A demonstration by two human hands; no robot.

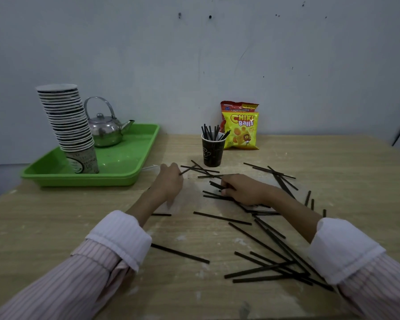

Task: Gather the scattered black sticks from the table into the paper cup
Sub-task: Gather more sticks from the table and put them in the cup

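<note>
A dark paper cup (212, 151) stands upright at the back middle of the wooden table (56, 222), with several black sticks (211, 131) standing in it. Many more black sticks (261, 243) lie scattered over the table's middle and right side. My left hand (169, 181) is left of the cup, its fingers pinched on the end of one black stick (187, 170) lying on the table. My right hand (243, 189) rests palm down on a cluster of sticks, its fingers curled around a few sticks (216, 185).
A green tray (129, 158) at the back left holds a tall stack of paper cups (67, 121) and a metal kettle (105, 131). Two snack bags (240, 128) lean against the wall behind the cup. The table's left edge runs near the tray.
</note>
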